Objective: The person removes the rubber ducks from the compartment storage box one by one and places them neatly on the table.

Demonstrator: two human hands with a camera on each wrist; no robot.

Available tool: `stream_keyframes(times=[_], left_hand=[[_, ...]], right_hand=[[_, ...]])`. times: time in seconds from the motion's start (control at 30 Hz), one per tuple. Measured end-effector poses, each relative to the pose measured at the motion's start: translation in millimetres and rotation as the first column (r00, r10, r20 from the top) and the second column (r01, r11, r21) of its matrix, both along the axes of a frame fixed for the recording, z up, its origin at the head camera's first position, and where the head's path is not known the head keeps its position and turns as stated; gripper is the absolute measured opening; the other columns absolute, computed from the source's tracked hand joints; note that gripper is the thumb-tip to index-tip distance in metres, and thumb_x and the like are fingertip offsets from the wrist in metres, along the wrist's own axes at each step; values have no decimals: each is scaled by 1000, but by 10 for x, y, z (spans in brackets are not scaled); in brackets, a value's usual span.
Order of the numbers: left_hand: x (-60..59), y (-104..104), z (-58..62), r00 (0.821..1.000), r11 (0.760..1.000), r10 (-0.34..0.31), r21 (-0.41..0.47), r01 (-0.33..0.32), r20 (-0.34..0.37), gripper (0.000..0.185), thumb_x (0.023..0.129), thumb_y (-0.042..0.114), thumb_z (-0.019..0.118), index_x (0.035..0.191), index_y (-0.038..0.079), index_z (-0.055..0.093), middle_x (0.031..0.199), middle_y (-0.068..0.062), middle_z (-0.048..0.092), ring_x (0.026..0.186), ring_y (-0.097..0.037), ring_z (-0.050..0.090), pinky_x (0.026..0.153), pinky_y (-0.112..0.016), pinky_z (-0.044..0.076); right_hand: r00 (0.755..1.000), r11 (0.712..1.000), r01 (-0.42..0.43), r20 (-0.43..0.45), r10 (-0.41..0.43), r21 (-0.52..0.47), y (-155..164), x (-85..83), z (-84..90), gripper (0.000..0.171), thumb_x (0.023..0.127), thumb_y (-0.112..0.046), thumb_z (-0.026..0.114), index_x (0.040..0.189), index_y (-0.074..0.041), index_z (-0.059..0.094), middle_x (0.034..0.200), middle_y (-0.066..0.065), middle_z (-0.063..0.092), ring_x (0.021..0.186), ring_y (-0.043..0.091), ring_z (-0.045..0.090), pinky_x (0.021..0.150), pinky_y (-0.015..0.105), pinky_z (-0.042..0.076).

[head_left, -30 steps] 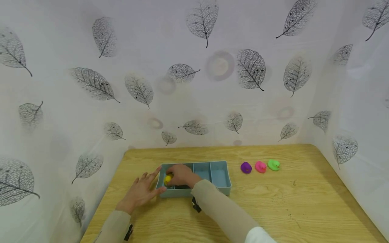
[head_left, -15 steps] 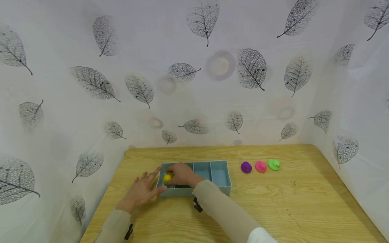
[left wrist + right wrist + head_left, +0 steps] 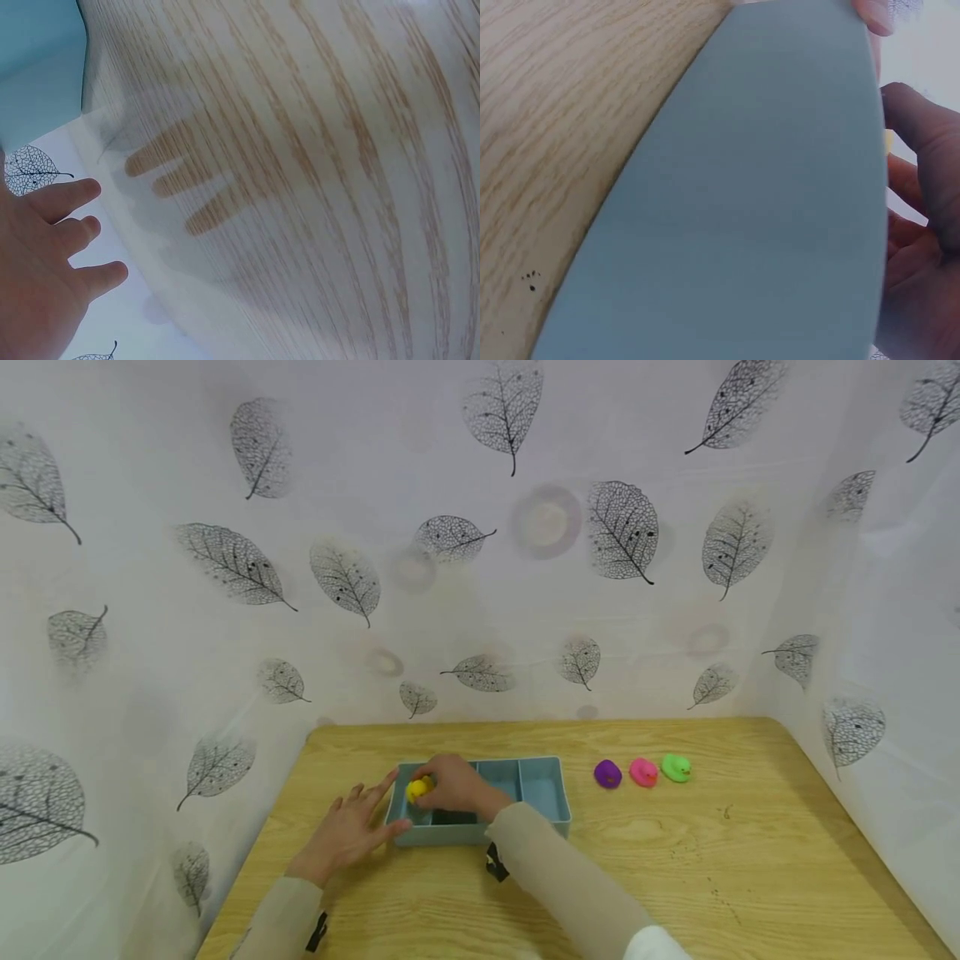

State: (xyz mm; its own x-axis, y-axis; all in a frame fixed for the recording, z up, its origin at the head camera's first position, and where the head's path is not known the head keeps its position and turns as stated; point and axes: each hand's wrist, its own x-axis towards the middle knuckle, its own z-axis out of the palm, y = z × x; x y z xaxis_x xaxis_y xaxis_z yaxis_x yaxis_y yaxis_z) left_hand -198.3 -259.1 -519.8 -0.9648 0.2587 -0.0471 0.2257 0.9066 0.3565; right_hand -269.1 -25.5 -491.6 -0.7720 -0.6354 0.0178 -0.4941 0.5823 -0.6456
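Note:
A yellow toy duck point(image 3: 418, 788) is pinched between the thumb and fingers of my right hand point(image 3: 457, 788), over the leftmost compartment of a blue-grey divided tray point(image 3: 544, 788). In the right wrist view the tray's side point(image 3: 742, 187) covers most of the frame; only a sliver of yellow shows by the right hand point(image 3: 930, 195). At the tray's left end lies my left hand point(image 3: 345, 835), fingers spread, with index finger and thumb touching the end of the tray. The left wrist view shows its other fingers point(image 3: 71, 202) held apart, gripping nothing.
Right of the tray, a purple duck point(image 3: 607, 774), a pink duck point(image 3: 642, 772) and a green duck point(image 3: 677, 767) stand in a row on the wooden table point(image 3: 645, 860). Behind the table hangs a pale leaf-patterned curtain point(image 3: 525, 610).
The right hand has risen a little and shifted slightly right, with the yellow duck coming up and away from the compartment's near side. The left hand and the tray stay put.

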Motion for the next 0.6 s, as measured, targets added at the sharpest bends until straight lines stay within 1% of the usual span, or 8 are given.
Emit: stream_keyframes(times=[0.1,0.2,0.37,0.47,0.6], left_hand=[[-2,-11,-6,1000,1000,3,-1,-3,5,86,100,70,53,170,36,17,159,-22,51,150,-56,37,117,-81,25],[-4,-14,-15,1000,1000,2,3,-2,8,87,100,70,53,170,37,16,160,-21,50,151,-56,37,117,-81,25],[-3,-11,-2,1000,1000,4,9,-4,10,87,100,69,54,170,36,16,160,-22,50,151,-56,37,117,-81,24],[-4,-6,0,1000,1000,5,8,-5,7,87,100,69,54,170,36,16,160,-21,50,151,-56,37,117,-81,24],[-5,-2,-8,1000,1000,7,-2,-7,6,87,100,71,53,170,36,15,161,-20,50,151,-55,37,117,-81,25]], right_hand=[[1000,1000,-14,-11,14,-23,30,0,16,42,89,-26,81,129,-13,76,117,-1,77,90,6,59,79,19,52],[999,998,-27,-23,25,-58,72,17,72,41,90,-26,79,129,-12,76,117,-1,76,88,5,58,75,18,50],[999,991,-32,2,32,-132,133,39,203,42,91,-26,77,130,-11,74,116,0,73,82,7,56,68,19,50],[1000,989,-16,14,18,-145,169,44,240,44,91,-27,75,132,-12,73,119,0,71,86,10,58,71,21,52],[1000,989,5,7,-4,-145,224,43,241,46,90,-30,72,134,-14,72,127,1,70,101,13,60,84,24,54]])
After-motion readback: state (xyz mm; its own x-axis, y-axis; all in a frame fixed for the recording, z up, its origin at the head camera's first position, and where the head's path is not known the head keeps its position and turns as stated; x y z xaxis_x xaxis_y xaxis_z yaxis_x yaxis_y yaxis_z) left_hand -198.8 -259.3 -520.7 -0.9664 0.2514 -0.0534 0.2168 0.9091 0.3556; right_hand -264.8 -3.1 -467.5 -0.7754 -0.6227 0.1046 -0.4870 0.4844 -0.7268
